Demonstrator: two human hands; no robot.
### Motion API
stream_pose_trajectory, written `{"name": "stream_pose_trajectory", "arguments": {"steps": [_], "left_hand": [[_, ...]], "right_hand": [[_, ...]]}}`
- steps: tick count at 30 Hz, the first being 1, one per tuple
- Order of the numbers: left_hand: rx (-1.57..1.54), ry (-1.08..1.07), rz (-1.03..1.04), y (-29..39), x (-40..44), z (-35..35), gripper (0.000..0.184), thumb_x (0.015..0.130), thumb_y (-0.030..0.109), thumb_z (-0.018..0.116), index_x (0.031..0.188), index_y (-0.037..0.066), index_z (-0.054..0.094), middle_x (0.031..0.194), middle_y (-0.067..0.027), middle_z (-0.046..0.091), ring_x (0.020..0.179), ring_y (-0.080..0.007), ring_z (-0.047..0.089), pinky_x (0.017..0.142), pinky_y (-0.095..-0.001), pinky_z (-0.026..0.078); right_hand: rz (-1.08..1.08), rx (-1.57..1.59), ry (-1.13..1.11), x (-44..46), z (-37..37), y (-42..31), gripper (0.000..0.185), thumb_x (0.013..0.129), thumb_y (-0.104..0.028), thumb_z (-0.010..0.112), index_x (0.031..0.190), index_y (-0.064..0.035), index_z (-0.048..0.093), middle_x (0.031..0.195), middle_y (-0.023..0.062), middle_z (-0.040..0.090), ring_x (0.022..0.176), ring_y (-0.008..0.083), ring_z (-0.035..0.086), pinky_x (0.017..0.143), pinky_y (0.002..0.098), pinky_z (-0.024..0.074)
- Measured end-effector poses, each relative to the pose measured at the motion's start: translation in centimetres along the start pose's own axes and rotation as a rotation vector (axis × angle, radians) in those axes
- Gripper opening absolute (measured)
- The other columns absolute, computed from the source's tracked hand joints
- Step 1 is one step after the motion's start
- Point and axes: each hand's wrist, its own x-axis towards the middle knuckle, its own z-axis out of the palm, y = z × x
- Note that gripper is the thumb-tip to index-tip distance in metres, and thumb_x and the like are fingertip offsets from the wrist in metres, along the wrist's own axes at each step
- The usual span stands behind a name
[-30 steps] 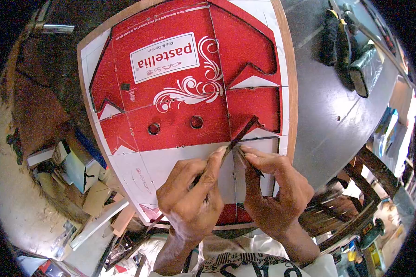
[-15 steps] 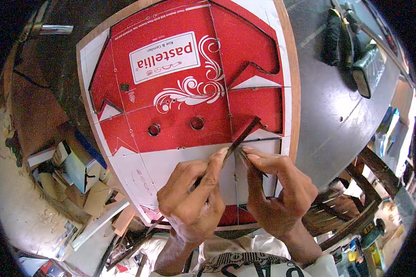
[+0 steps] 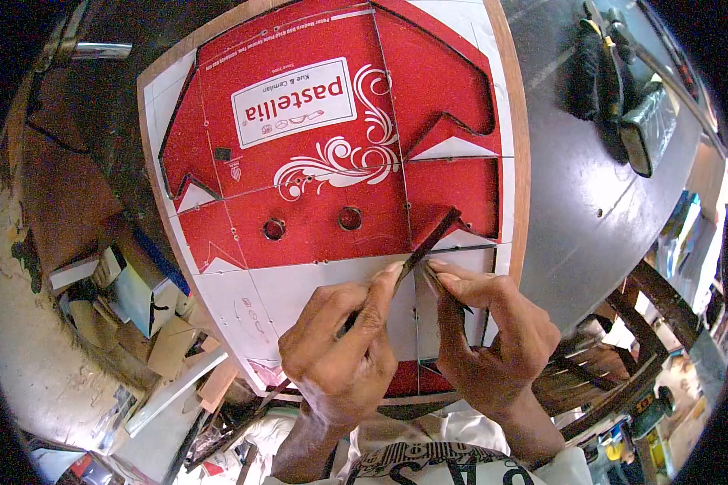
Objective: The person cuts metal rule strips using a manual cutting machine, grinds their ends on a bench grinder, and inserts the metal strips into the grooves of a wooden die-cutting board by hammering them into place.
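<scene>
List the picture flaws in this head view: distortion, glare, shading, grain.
Head view: strong fisheye curve, the board bowed and the frame's corners black; head view: glare whitens a patch of the grey table; head view: the left hand looks better lit than the right hand; head view: grain roughens the printed sheet, making its smallest print hard to read.

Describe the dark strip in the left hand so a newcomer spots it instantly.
Find the big red-and-white pastellia board. Over it, the left hand pinches the dark strip, slanting toward the picture's upper right. Unlike the board's dark outlines, it is hand-held.
</scene>
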Motion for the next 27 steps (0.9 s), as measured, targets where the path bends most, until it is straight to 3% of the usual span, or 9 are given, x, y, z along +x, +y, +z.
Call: {"name": "stream_pose_trajectory", "arguments": {"steps": [14, 19, 22, 24, 26, 27], "left_hand": [[0.022, -0.045, -0.018, 0.3, 0.2, -0.5, 0.048, 0.062, -0.011, 0.067, 0.107, 0.003, 0.075, 0.075, -0.0069, 0.060, 0.066, -0.0217, 0.062, 0.056, -0.0335, 0.049], [-0.039, -0.060, -0.011, -0.1, 0.0, -0.4, 0.047, 0.065, -0.010, 0.065, 0.110, 0.003, 0.073, 0.077, -0.0094, 0.060, 0.067, -0.0237, 0.061, 0.058, -0.0345, 0.050], [-0.101, -0.077, -0.025, -0.3, -0.1, -0.7, 0.046, 0.068, -0.010, 0.065, 0.111, 0.003, 0.072, 0.077, -0.0105, 0.060, 0.066, -0.0260, 0.060, 0.059, -0.0350, 0.050], [-0.075, -0.068, -0.036, 0.1, -0.7, -0.9, 0.045, 0.070, -0.010, 0.064, 0.112, 0.004, 0.071, 0.079, -0.0108, 0.062, 0.068, -0.0269, 0.061, 0.060, -0.0357, 0.051], [-0.082, 0.056, -0.052, 0.3, -0.7, -1.1, 0.047, 0.070, -0.010, 0.063, 0.114, 0.005, 0.070, 0.081, -0.0114, 0.064, 0.071, -0.0282, 0.063, 0.060, -0.0354, 0.051], [-0.147, 0.092, -0.108, 0.7, -0.8, -1.9, 0.038, 0.074, -0.007, 0.067, 0.110, 0.005, 0.072, 0.079, -0.0116, 0.067, 0.069, -0.0219, 0.065, 0.060, -0.0331, 0.051]], "right_hand": [[-0.043, -0.013, -0.037, -0.1, 0.1, 0.1, 0.013, 0.076, 0.012, 0.070, 0.082, 0.0019, 0.066, 0.091, 0.0185, 0.074, 0.082, 0.0241, 0.075, 0.071, 0.0287, 0.0564], [0.030, 0.025, -0.041, -0.2, -0.1, 0.2, 0.011, 0.077, 0.012, 0.070, 0.082, 0.0030, 0.066, 0.091, 0.0173, 0.075, 0.079, 0.0215, 0.075, 0.070, 0.0271, 0.0561], [-0.011, 0.133, -0.069, 0.2, -2.1, -2.0, 0.010, 0.079, 0.010, 0.071, 0.081, 0.0026, 0.065, 0.092, 0.0168, 0.075, 0.078, 0.0197, 0.074, 0.069, 0.0270, 0.0563], [-0.145, 0.275, 0.062, 0.5, -2.6, -3.8, 0.010, 0.081, 0.008, 0.072, 0.082, 0.0023, 0.063, 0.091, 0.0162, 0.075, 0.075, 0.0183, 0.074, 0.068, 0.0269, 0.0566], [0.081, 0.143, 0.104, 0.8, -3.6, -3.5, 0.012, 0.083, 0.007, 0.071, 0.082, 0.0008, 0.062, 0.085, 0.0149, 0.074, 0.070, 0.0182, 0.073, 0.064, 0.0264, 0.0567], [0.266, 0.199, -0.087, 0.5, -4.0, -2.5, 0.017, 0.081, 0.003, 0.074, 0.094, 0.0005, 0.065, 0.087, 0.0145, 0.072, 0.079, 0.0231, 0.073, 0.072, 0.0328, 0.0579]]}}
